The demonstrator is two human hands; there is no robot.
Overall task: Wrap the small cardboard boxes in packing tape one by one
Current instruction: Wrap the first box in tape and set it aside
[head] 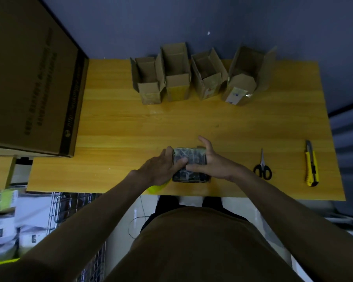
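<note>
A small box point(190, 157), wrapped in shiny, crinkled tape, stands near the front edge of the wooden table point(114, 127). My left hand point(161, 168) grips its left side, with the thumb on top. From the right, my right hand point(214, 163) holds it: the thumb lies across the top and the fingers reach along the far right side, index finger lifted. Several open, unwrapped cardboard boxes point(177, 78) stand in a row at the back. A bright yellow-green object point(156, 188) pokes out under my left wrist, mostly hidden.
Black-handled scissors point(262, 168) and a yellow utility knife point(311, 165) lie on the table to the right. A large cardboard carton point(33, 78) fills the left side. Wire racks and white packages lie on the floor at lower left.
</note>
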